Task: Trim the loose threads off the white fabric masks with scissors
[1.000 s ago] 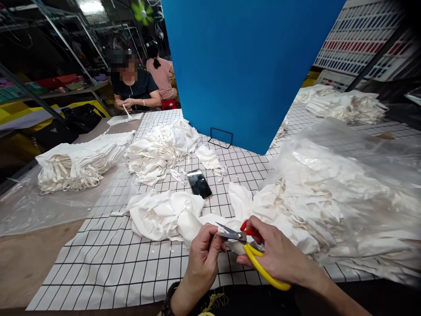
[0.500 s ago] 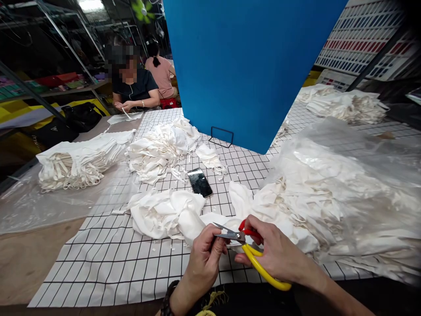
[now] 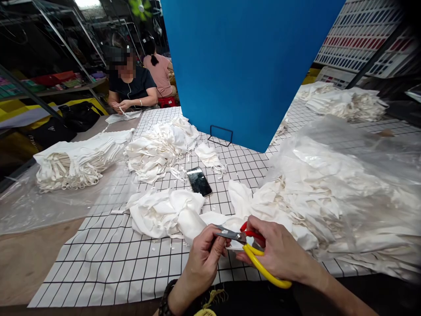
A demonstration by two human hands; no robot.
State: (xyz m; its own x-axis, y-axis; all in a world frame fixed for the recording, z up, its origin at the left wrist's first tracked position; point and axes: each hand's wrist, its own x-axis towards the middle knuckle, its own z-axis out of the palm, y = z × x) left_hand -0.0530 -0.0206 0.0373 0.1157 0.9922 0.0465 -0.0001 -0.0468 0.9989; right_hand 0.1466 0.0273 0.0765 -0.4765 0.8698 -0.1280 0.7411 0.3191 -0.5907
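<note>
My right hand (image 3: 274, 248) grips scissors (image 3: 266, 267) with one red and one yellow handle. Their blades point left and lie nearly together, close to the fingertips of my left hand (image 3: 207, 252). Those fingers are pinched on white fabric (image 3: 189, 219), most of which spreads over the table just beyond; the exact edge between the fingers is hidden. A tiny white scrap shows at the blades. Past the fabric a dark phone (image 3: 199, 181) lies flat.
White pieces lie heaped (image 3: 161, 149) behind the phone, with a neat stack (image 3: 79, 160) at left. Plastic sheeting (image 3: 355, 175) covers a large pile at right. A blue board (image 3: 253, 70) stands on the checked cloth (image 3: 98, 263). Across the table a co-worker (image 3: 131, 87) handles a white strip.
The scissor blades have closed from a slightly parted position at my left fingertips. Both hands stay in nearly the same place, and the view has shifted slightly.
</note>
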